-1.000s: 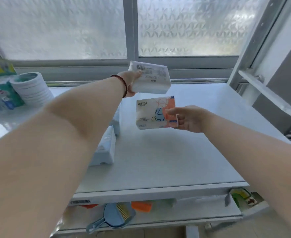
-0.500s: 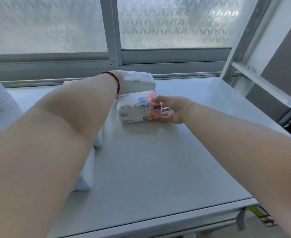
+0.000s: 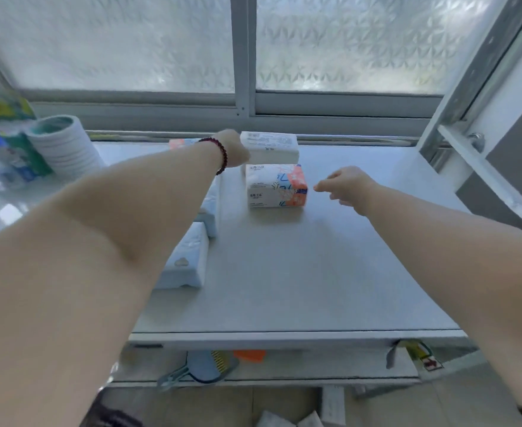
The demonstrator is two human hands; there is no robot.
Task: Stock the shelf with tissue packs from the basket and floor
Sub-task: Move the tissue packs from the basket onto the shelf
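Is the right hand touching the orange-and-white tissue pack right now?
Apart. The head view shows bare shelf between the right hand fingertips and the orange-and-white tissue pack, which stands on the shelf.

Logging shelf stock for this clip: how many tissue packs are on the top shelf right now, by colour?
Orange-patterned packs: 2, one mostly hidden behind the left arm
Pale blue packs: 2
White pack: 1
Total: 5 in view; the arm may hide more.

print on tissue packs [image 3: 275, 186] too blurred to read.
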